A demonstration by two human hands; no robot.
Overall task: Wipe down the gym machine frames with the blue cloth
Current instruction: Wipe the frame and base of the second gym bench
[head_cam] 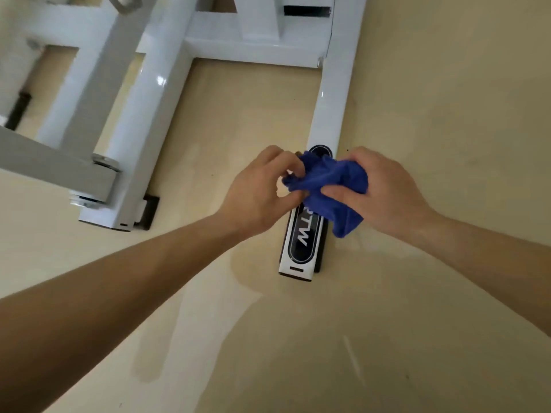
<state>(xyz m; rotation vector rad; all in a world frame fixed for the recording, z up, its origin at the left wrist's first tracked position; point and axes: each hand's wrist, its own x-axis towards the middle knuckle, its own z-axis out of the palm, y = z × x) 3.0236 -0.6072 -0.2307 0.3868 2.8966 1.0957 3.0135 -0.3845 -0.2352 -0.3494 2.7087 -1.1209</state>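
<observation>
Both hands hold the bunched blue cloth point(328, 186) just above the white floor bar point(331, 99), over its black oval label point(304, 236). The left hand point(256, 192) pinches an edge and the right hand point(384, 189) clutches the bulk. Glossy beige floor point(447, 84) surrounds the bar, and more white frame tubes point(149, 99) stand left of it.

White machine frame point(331, 108) on beige floor point(447, 114)
</observation>
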